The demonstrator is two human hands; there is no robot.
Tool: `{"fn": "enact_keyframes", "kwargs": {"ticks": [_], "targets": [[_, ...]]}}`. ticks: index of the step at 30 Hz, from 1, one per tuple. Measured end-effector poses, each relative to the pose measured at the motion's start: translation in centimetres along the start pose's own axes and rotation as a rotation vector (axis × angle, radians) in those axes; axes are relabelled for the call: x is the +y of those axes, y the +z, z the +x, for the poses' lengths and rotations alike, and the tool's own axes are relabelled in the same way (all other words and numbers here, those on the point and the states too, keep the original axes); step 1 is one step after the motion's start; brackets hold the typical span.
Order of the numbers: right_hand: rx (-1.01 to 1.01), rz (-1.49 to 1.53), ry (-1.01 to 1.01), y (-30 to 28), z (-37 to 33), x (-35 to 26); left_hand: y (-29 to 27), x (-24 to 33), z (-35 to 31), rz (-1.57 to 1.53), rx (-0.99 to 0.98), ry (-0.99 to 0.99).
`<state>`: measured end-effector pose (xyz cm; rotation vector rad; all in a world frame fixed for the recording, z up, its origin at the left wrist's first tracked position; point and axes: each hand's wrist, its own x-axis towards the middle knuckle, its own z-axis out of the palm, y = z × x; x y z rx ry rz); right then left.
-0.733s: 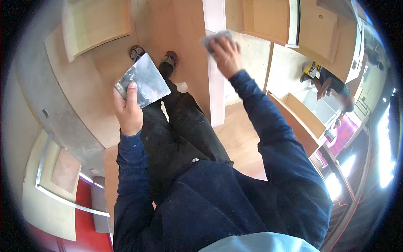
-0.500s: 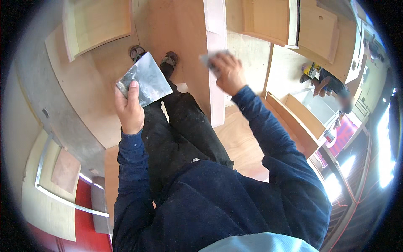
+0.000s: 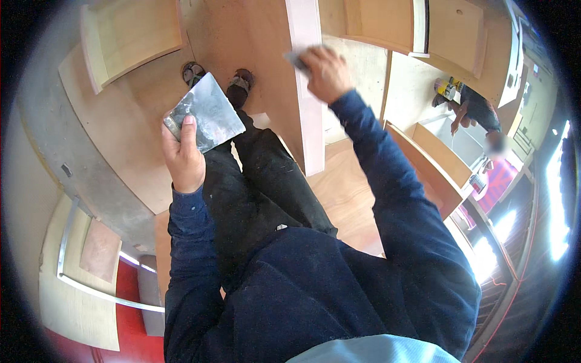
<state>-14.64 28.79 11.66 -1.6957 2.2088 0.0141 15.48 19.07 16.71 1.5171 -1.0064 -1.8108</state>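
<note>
My left hand point(image 3: 186, 158) grips a flat, square metal putty board point(image 3: 213, 109) by one corner, thumb on top. Pale and dark smears cover the board's face. Up and to the right, my right hand point(image 3: 330, 75) is closed on a small grey scraper point(image 3: 295, 60), blurred by motion and partly hidden by the fingers. The scraper is at the pale, pinkish front edge of an upright wooden panel point(image 3: 311, 136); whether it touches the edge I cannot tell.
An open wooden drawer point(image 3: 130, 42) stands at the upper left; another drawer box point(image 3: 387, 27) is at the upper right. At right, a co-worker point(image 3: 478, 112) is beside a yellow can point(image 3: 445, 89) and a long wooden drawer point(image 3: 423, 166). A bent metal strip point(image 3: 109, 295) lies lower left.
My right hand and the scraper have moved up and slightly left along the panel edge. My left hand with the putty board has barely shifted.
</note>
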Motion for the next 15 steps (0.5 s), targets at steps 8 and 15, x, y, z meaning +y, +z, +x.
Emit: {"fn": "enact_keyframes", "kwargs": {"ticks": [8, 15], "targets": [[0.121, 0.273, 0.027, -1.1, -3.2, -1.1, -1.1, -0.2, 0.7, -0.085, -0.023, -0.018], [0.338, 0.181, 0.042, 4.7, -3.6, 1.6, -0.1, 0.9, 0.2, 0.065, -0.052, 0.076]]}}
